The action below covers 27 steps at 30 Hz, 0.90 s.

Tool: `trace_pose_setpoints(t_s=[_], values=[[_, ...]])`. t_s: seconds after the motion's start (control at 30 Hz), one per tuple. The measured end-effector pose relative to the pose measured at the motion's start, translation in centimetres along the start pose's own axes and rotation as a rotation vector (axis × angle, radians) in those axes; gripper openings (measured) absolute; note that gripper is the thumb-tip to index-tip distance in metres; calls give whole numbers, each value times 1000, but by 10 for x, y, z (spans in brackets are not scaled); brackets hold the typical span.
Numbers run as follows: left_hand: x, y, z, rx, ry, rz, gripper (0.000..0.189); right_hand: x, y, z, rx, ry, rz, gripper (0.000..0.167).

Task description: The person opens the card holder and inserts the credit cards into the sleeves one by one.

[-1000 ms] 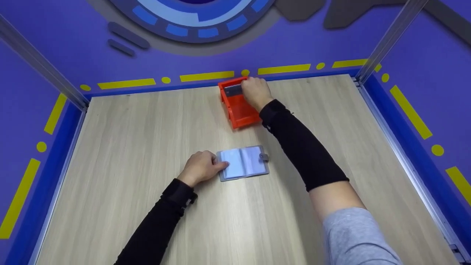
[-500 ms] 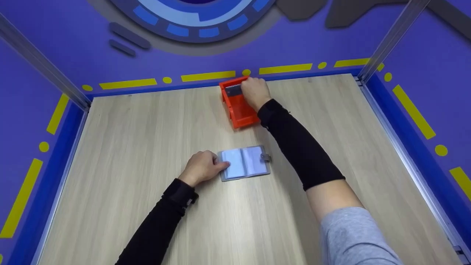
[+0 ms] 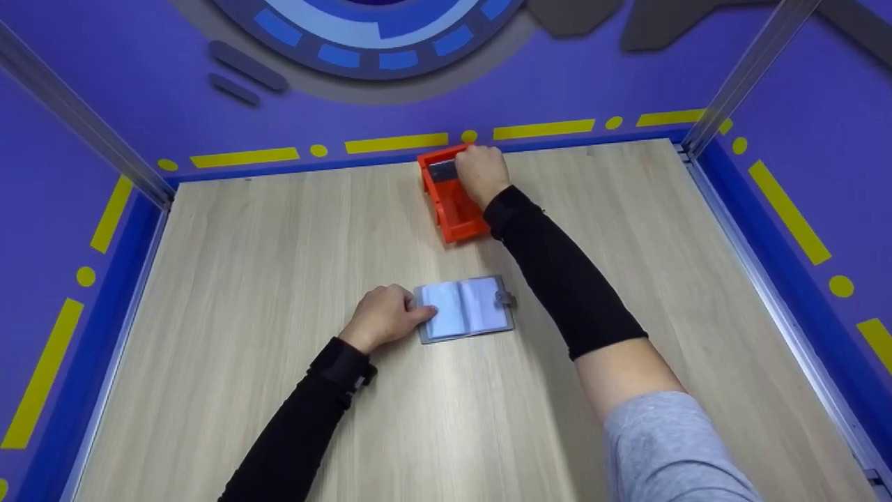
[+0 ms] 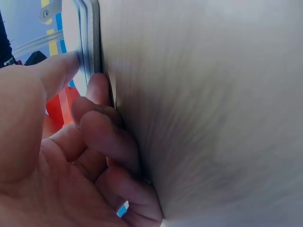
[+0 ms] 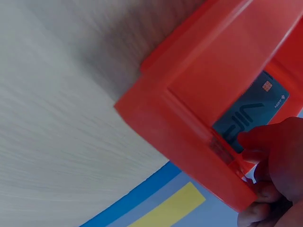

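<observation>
A small card holder (image 3: 465,308) lies spread open on the wooden table, showing pale clear sleeves. At its right edge sits a snap strap (image 3: 505,300). My left hand (image 3: 385,317) pinches the holder's left edge, thumb (image 4: 59,71) on top and a finger underneath; the other fingers curl against the tabletop. Farther back, my right hand (image 3: 482,173) grips the far right part of a red plastic bin (image 3: 465,230), with some fingers outside its wall. Inside is a dark card (image 5: 251,109) marked VIP, and my thumb overlaps it in the right wrist view.
The table (image 3: 279,265) is bounded by a purple-blue back wall (image 3: 334,111) with yellow dashes. Side panels and metal rails (image 3: 773,300) close off left and right. The bin stands close to the back wall, and the card holder lies in front of it.
Both hands keep their places on the card holder and the bin. The strap stands out slightly farther to the right. The head view has shifted a little.
</observation>
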<state>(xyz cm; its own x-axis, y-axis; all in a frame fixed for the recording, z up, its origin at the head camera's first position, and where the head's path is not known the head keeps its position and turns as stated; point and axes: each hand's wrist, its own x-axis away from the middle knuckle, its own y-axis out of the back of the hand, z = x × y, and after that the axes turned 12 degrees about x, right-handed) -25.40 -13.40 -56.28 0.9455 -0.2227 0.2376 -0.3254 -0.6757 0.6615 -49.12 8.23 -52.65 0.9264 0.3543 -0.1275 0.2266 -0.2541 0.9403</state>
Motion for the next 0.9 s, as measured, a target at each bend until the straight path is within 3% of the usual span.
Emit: trace_pose_setpoints(t_s=[0.73, 0.9], values=[[1, 0, 0, -3, -2, 2, 56, -4, 1, -2, 22, 32, 17, 27], [0, 0, 0, -8, -11, -5, 57, -2, 3, -3, 25, 39, -10, 28]])
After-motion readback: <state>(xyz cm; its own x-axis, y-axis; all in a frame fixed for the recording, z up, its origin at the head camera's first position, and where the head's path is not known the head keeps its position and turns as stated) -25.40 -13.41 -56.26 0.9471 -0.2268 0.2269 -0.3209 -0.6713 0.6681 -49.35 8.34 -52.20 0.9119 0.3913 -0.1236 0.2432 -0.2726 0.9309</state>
